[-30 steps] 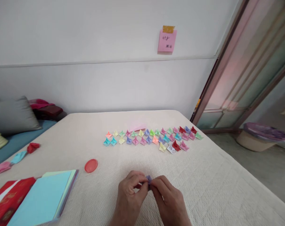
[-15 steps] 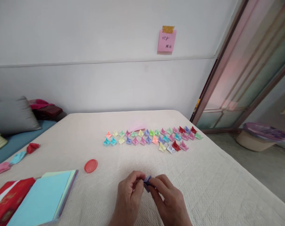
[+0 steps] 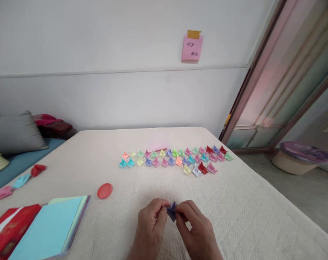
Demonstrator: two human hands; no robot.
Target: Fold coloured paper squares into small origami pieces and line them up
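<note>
A small purple folded paper boat (image 3: 171,212) is pinched between my two hands, just above the cloth-covered table (image 3: 120,224). My left hand (image 3: 152,224) is closed on its left tip, thumb and forefinger pressed together. On the other side, my right hand (image 3: 195,224) grips the right tip with thumb and fingertips. The middle of the paper shows between them, with one point standing up and another pointing down. Beyond my hands stand rows of small folded paper boats (image 3: 156,162) in pink, blue, yellow, green and red.
To the left lie a round red lid (image 3: 104,191), a stack of coloured paper (image 3: 48,227) and a red packet (image 3: 13,231). Several crumpled-looking paper pieces (image 3: 21,181) rest near the left edge. A pink note (image 3: 192,48) is taped to the wall. A lined bin (image 3: 299,159) stands at right.
The purple paper has opened out and turned, so more of its folded middle shows. My left hand has shifted slightly right; both hands keep their pinch.
</note>
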